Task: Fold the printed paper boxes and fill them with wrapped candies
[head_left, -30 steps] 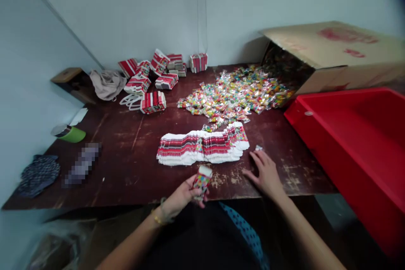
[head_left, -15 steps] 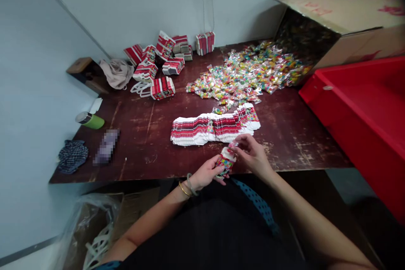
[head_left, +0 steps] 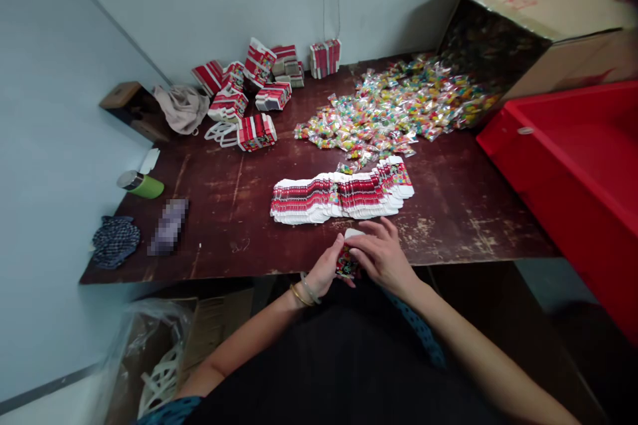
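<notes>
Near the table's front edge, my left hand (head_left: 325,267) is closed round a small printed box (head_left: 347,261) with a white top flap. My right hand (head_left: 383,254) lies over the box's upper right side, its fingers bent against the flap; whether anything is under them is hidden. Just beyond the hands, a long overlapping row of flat red and white boxes (head_left: 304,199) lies on the table. Behind that row is a wide pile of small clear packets with colourful contents (head_left: 383,109).
On the brown table (head_left: 214,212) stand bundles of red and white boxes (head_left: 256,131), a green cup (head_left: 148,186), a checked cloth (head_left: 115,242) and a brown box (head_left: 132,106). At right are a red bin (head_left: 558,166) and an open carton (head_left: 573,66).
My right hand has moved down onto the box top, and the small clear packet that was at its fingertips no longer shows. The white flap is now partly covered by the fingers.
</notes>
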### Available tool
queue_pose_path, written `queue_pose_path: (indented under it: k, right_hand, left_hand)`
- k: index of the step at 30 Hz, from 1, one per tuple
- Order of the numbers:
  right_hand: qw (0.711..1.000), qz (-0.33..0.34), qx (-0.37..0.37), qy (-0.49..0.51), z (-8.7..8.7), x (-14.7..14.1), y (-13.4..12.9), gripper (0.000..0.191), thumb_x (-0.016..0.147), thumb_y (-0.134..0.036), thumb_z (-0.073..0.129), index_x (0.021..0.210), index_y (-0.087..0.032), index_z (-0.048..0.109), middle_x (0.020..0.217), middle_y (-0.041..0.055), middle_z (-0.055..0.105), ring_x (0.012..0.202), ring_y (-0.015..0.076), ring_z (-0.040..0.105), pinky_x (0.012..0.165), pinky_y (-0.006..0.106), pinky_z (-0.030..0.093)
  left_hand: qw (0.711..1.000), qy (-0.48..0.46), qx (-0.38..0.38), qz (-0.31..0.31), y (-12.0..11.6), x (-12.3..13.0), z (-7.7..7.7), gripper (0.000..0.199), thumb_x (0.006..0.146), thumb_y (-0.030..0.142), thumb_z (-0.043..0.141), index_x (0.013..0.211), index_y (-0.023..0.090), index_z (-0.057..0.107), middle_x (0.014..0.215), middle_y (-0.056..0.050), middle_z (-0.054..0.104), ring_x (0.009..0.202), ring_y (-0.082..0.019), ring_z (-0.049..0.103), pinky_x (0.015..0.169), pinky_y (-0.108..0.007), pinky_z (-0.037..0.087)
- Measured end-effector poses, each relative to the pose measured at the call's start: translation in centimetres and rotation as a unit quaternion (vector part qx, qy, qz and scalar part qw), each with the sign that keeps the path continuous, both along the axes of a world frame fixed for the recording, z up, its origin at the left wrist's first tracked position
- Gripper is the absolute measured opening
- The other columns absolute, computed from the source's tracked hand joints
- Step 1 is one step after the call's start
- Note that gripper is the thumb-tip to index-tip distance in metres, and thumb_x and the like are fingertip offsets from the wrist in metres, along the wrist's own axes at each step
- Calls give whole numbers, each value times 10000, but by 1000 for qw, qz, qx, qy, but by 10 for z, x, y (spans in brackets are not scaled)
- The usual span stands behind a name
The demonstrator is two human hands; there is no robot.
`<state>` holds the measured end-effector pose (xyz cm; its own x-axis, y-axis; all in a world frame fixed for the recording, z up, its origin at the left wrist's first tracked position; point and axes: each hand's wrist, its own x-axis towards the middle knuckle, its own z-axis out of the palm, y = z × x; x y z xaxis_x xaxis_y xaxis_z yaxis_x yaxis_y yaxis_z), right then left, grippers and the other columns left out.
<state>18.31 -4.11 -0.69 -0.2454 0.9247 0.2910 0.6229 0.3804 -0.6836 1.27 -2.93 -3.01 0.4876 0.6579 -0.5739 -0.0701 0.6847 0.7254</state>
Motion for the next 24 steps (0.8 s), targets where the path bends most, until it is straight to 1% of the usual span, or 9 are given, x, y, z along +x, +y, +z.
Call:
queue_pose_path:
  k: [2,4,7,9,10,12,16,20,24]
  right_hand:
    - [997,-44,-32,61,2,2,2,166,895,-353,574,939,-265,707,1120,71,631,1188,293,489,1078,521,290]
    - [970,-83,-129,186,0,5,2,196,887,-393,571,968,-245,670,1099,79,602,995,246,582,908,441,464]
    - [871,-40,-336,355,-7,7,1,299,835,-418,626,1067,-233,584,941,27,614,635,133,579,597,296,509]
    - [829,1,-398,393,-10,6,1,363,779,-417,686,1066,-222,579,910,9,624,592,111,574,532,251,487]
    - [829,17,-402,388,-10,6,2,373,764,-412,703,1061,-215,593,909,11,632,607,115,589,532,244,491]
    - [868,45,-362,336,-9,8,4,312,781,-404,695,1011,-198,652,912,28,654,674,137,627,578,252,518]
    - [957,95,-180,206,0,14,7,247,913,-359,566,1044,-226,728,1046,74,689,950,200,655,832,326,537]
    - [971,41,-131,197,5,18,8,247,932,-350,553,1091,-275,728,1087,61,704,1002,210,663,878,341,540]
    - [965,8,-142,220,-3,18,2,196,895,-360,613,1014,-290,753,1014,53,732,931,219,690,825,356,572]
  left_hand:
    - [1000,-7,-2,-3,-1,2,0,755,826,750,372,1083,97,649,775,-95,672,624,-181,629,462,-252,490]
    - [1000,-11,5,1,-1,2,1,753,826,749,368,1046,88,655,785,-103,668,629,-184,626,463,-258,491]
    - [999,-15,31,-10,0,1,4,662,829,679,443,1049,90,650,825,-110,670,658,-189,621,480,-263,491]
    - [997,-9,64,-37,0,-1,7,580,823,594,509,1073,90,646,848,-113,670,711,-200,621,502,-257,492]
    - [995,-1,84,-54,1,-1,8,545,814,551,539,1088,92,644,863,-112,669,743,-206,621,516,-254,492]
    - [988,24,127,-80,4,-1,10,493,780,474,595,1092,96,652,908,-110,661,798,-213,611,540,-247,492]
    - [989,29,125,-71,15,1,15,446,774,422,571,1065,97,667,973,-115,635,865,-238,581,559,-276,507]
    - [990,-51,92,-90,23,0,19,417,791,397,567,1080,110,655,941,-92,611,874,-220,561,650,-320,532]
    - [979,-52,141,-136,20,-4,18,377,773,381,668,1054,131,639,854,-27,531,771,-147,522,668,-287,519]
